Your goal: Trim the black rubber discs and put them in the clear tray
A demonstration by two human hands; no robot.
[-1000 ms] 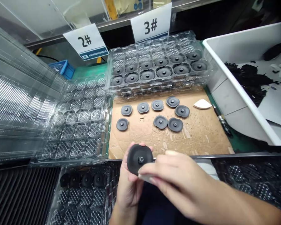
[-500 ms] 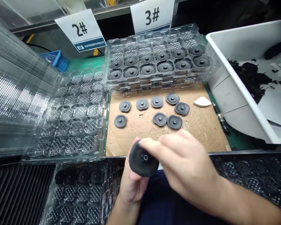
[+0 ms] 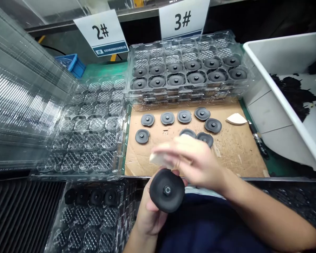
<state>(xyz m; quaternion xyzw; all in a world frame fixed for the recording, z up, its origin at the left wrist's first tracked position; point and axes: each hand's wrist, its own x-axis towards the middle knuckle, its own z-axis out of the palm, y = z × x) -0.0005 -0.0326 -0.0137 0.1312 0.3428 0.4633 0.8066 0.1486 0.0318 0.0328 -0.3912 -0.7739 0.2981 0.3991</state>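
In the lower centre of the frame, my left hand [image 3: 150, 215] grips a black disc [image 3: 166, 198] at its edge, the hub facing the camera. The fingers of my right hand [image 3: 198, 163], blurred, are closed on a white pad [image 3: 159, 159] just above the disc in view; whether they touch, I cannot tell. Beyond, mid-frame, eight grey discs [image 3: 147, 119] lie on cardboard [image 3: 239, 151]. Clear trays [image 3: 184, 98] occupy the upper centre; a white bin [image 3: 274, 123], the right.
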